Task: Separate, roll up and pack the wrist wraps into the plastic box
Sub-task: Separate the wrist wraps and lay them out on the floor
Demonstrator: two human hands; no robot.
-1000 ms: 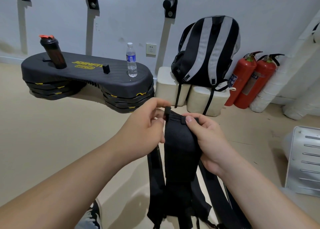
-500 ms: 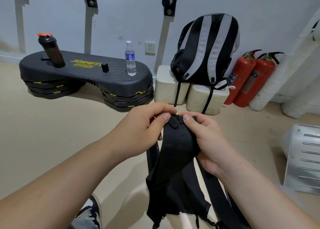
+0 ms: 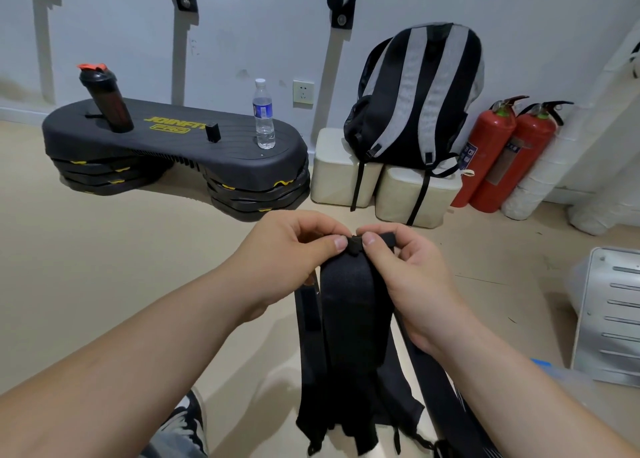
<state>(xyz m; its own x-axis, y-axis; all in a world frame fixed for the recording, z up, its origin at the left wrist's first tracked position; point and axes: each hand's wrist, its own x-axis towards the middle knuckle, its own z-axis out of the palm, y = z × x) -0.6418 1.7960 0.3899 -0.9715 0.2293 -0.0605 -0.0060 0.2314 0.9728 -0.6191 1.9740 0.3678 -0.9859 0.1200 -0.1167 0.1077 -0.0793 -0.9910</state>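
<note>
Shaker bottle [image 3: 105,99]: upper left of the frame; stands tilted on the black step platform [image 3: 180,152].
Water bottle [image 3: 264,114]: upright on the right end of the same platform.
Left hand [image 3: 287,260]: centre of the frame, just left of the wrap's top end. Grip pressed together, thumb and forefinger pinching the small loop [image 3: 354,244].
Wrist wraps [image 3: 353,312]: black, centre to lower centre, held in the air by the top end. The wide band hangs straight down, with narrower straps hanging at either side.
Change from earlier frames: the loop stood upright between the hands one second ago; it is now pinned low between both thumb tips, and the band's top edge is curved over.
Right hand [image 3: 408,277]: just right of the loop. Grip pinching the loop, thumb against its right side.
Backpack [image 3: 415,93]: upper right, upright on two pale blocks [image 3: 343,166].
Fire extinguishers [image 3: 498,152]: two, red, right of the backpack, leaning against the wall.
</note>
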